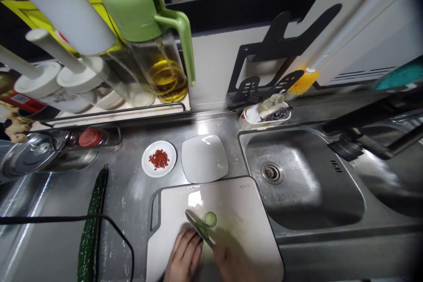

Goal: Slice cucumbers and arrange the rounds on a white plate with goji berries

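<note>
My left hand (185,255) is at the lower middle of the white cutting board (244,207), its fingers curled over a cucumber that is almost wholly hidden beneath them. In my right hand (229,264) is the handle of a kitchen knife (192,218), whose blade points up and left, right by the left fingertips. A thin green slice lies against the blade. Just to the right of it, cut cucumber slices (209,219) rest on the board. Left of the board, a long whole cucumber (90,233) lies on the steel counter.
Behind the board stand a square white plate (205,158) and a round plate holding red berries (159,159). A sink (297,185) with a black tap is on the right. Back left are a green-topped oil jug (165,70) and seasoning jars. A black cable (59,219) crosses the whole cucumber.
</note>
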### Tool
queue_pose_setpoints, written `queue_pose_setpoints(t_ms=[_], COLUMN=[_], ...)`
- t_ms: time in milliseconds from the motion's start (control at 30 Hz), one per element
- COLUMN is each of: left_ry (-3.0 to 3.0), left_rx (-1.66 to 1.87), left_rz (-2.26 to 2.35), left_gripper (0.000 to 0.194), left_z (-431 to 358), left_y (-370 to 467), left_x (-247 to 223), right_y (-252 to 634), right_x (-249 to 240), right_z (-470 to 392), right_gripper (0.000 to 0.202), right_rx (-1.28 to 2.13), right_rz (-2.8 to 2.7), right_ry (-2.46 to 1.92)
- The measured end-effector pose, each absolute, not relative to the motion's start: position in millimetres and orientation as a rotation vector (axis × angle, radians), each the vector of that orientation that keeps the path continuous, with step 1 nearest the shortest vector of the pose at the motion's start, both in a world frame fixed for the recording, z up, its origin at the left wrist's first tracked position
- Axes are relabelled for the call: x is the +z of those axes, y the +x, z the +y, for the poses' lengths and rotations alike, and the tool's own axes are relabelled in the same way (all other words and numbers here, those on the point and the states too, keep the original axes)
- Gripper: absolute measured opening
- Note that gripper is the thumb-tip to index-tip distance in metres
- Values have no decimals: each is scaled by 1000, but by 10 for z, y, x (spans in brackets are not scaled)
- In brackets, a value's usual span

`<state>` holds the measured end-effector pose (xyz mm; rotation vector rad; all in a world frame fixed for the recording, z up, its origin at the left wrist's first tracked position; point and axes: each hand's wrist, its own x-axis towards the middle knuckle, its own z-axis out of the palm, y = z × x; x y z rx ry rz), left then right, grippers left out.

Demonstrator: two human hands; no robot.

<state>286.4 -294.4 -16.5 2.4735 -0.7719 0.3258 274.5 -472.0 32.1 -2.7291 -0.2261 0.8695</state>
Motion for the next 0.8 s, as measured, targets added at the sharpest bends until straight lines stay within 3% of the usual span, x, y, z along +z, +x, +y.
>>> queue_pose_setpoints(t_ms=[233, 433, 600, 800], left_ry=[2497, 2519, 2513, 2519], left_rx=[318, 314, 245, 206], left_rz=[-723, -703, -647, -594], left_gripper=[26, 25, 26, 26], left_z=[-2983, -2986, -2981, -2983], left_y=[2853, 2835, 2813, 2793], left_x=[-138, -156, -150, -127], right_y=[2758, 2814, 2885, 2697], right_x=[237, 285, 410, 497], right_z=[-4691, -4856, -5107, -5010], right_gripper=[41, 56, 47, 61], right_rx=[867, 960, 980, 937], right_rz=[-282, -168, 63, -50], right_ry=[-2779, -2694, -2540, -2722])
